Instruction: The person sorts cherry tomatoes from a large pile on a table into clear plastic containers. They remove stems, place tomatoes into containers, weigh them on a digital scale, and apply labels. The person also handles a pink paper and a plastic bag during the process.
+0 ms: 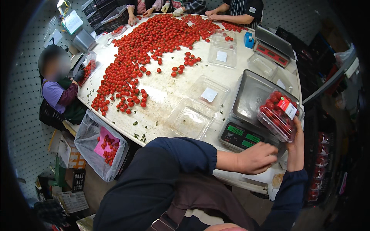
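In my right hand (296, 148) is a clear plastic box of cherry tomatoes (274, 120), tilted, with a red and white label on its lid. The box is over the metal pan of a digital scale (246, 94); whether it touches the pan is hard to tell. My left hand (257, 158) is closed just in front of the scale's green-lit display (241, 134), its fingers curled together. Anything between those fingers is hidden. Left of the scale lie an open clear plastic box (190, 117) and another with a white paper inside (210, 90).
A large heap of loose cherry tomatoes (154, 36) spreads over the white table (162, 100). A second scale (271, 52) and a blue dispenser (249, 39) stand far right. Co-workers sit left and behind. A lined crate (86, 142) is at left; filled boxes (320, 161) stack at right.
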`<action>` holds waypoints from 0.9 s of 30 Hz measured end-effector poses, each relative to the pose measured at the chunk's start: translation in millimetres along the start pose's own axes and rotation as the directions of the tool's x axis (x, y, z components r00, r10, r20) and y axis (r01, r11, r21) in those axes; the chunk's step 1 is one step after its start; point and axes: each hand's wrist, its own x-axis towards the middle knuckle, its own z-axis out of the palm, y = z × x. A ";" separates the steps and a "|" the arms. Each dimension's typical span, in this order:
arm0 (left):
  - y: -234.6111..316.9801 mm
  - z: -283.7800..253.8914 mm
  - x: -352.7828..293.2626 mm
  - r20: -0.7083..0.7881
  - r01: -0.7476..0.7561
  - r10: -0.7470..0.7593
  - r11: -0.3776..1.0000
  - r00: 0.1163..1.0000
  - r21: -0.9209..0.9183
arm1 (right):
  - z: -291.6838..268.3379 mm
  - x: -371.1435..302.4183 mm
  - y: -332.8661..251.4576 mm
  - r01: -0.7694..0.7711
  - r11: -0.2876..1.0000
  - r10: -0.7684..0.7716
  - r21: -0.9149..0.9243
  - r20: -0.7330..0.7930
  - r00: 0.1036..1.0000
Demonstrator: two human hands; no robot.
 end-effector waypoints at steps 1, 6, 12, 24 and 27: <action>0.1 7.7 -11.9 0.104 0.030 -0.026 0.999 0.994 -0.040 | 0.6 -10.9 -4.9 0.016 0.999 -0.016 0.035 0.005 1.000; -25.4 41.5 -73.7 0.354 0.164 -0.143 0.986 0.924 -0.031 | -33.8 -58.1 -44.4 0.066 0.987 -0.059 0.146 -0.055 0.997; -15.2 54.8 -75.1 0.435 0.147 -0.156 0.988 0.887 0.055 | -110.8 -147.0 -136.0 0.393 0.918 -0.393 -0.052 -0.246 0.886; -32.7 150.9 1.0 0.742 -0.281 0.318 0.943 0.590 -0.180 | -280.1 -121.8 -276.9 0.530 0.772 -0.632 -0.351 -0.513 0.581; -36.8 157.1 -9.4 0.805 -0.235 0.279 0.956 0.523 -0.178 | -312.7 -75.3 -295.6 0.489 0.749 -0.659 -0.446 -0.575 0.485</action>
